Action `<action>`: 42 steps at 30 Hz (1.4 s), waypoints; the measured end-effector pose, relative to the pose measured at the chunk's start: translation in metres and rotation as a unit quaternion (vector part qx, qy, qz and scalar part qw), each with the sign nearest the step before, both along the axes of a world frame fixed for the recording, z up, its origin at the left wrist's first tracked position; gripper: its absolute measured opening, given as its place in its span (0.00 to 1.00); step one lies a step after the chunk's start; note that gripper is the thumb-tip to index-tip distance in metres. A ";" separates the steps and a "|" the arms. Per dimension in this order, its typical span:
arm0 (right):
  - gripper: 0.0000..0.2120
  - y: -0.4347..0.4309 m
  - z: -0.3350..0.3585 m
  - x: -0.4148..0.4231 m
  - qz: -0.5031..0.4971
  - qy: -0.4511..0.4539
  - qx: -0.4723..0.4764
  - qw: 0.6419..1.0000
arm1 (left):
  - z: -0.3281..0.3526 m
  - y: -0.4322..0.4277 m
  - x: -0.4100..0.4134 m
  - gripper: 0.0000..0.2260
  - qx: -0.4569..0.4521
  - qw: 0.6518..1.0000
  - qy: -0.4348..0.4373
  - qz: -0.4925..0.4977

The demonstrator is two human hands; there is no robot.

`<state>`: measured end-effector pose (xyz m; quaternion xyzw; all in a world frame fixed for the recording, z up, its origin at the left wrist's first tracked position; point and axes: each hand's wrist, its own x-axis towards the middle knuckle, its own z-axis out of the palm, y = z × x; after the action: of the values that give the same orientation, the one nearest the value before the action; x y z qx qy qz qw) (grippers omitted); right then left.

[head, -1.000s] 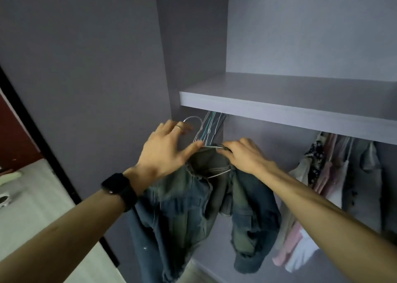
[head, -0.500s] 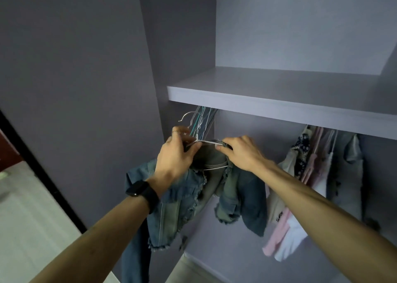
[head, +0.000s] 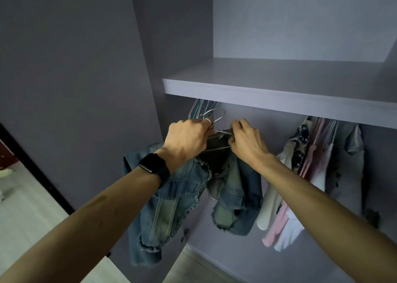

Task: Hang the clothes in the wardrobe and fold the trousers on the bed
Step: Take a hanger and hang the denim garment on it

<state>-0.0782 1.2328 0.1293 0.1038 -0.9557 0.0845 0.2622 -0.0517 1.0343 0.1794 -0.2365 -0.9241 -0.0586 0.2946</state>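
Observation:
A frayed blue denim jacket [head: 171,199] hangs on a wire hanger [head: 217,115] just below the wardrobe shelf [head: 279,93]. My left hand [head: 189,141], a black watch on its wrist, grips the hanger at its neck, below the hook. My right hand [head: 247,141] pinches the jacket collar and the hanger wire on the right side. The hanger's hook stands free under the shelf edge. The rail is hidden behind the shelf.
Several empty wire hangers [head: 199,109] hang bunched at the left end under the shelf. Several light garments [head: 305,175] hang to the right. The wardrobe's side panel [head: 75,89] stands at left, with pale floor [head: 23,207] beyond it.
Both hands have lifted the jacket on its hanger higher, up to just under the shelf. My left hand has closed round the hanger neck. The view has moved closer to the wardrobe.

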 end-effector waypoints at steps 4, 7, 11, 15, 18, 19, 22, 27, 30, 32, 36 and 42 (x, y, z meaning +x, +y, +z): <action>0.12 0.008 -0.005 -0.006 0.068 0.000 -0.059 0.996 | 0.002 -0.004 -0.002 0.07 -0.010 1.000 0.002 0.006; 0.15 0.005 -0.006 -0.010 0.065 -0.034 -0.110 0.991 | -0.001 -0.010 -0.006 0.08 -0.017 0.999 -0.006 0.026; 0.09 -0.010 0.013 -0.014 -0.014 -0.085 -0.295 0.952 | -0.008 -0.011 -0.011 0.11 -0.030 0.997 -0.028 0.064; 0.05 -0.032 0.050 -0.011 0.009 -0.127 -0.432 0.893 | -0.019 -0.013 -0.014 0.01 -0.006 0.992 -0.080 0.096; 0.06 -0.046 0.056 -0.010 0.088 -0.125 -0.391 0.908 | -0.014 -0.019 -0.018 0.04 0.060 0.988 -0.097 0.108; 0.09 -0.045 0.050 -0.010 0.112 -0.148 -0.382 0.905 | -0.009 -0.023 -0.020 0.06 0.095 0.983 -0.099 0.122; 0.13 -0.031 0.010 -0.003 0.099 -0.143 -0.379 0.909 | 0.003 -0.038 -0.023 0.09 0.155 0.973 -0.097 0.142; 0.20 -0.049 -0.041 0.006 0.025 -0.080 -0.244 0.966 | 0.026 -0.038 -0.021 0.08 0.217 0.962 -0.119 0.116; 0.25 -0.071 -0.037 -0.004 -0.045 -0.057 -0.243 0.967 | 0.037 -0.029 -0.022 0.08 0.213 0.965 -0.118 0.091; 0.23 -0.081 -0.029 -0.012 -0.081 -0.077 -0.258 0.960 | 0.038 -0.026 -0.022 0.07 0.214 0.967 -0.112 0.083; 0.18 -0.074 -0.030 -0.018 -0.098 -0.109 -0.211 0.966 | 0.030 -0.039 -0.027 0.09 0.187 0.973 -0.069 0.121; 0.21 -0.015 -0.045 0.000 -0.073 -0.223 -0.029 0.972 | 0.021 -0.086 -0.042 0.09 0.150 0.970 -0.059 0.179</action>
<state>-0.0787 1.2178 0.0847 0.0047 -0.9922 0.1140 0.0507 -0.0937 0.9481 0.2000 -0.0158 -0.9477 -0.1570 0.2774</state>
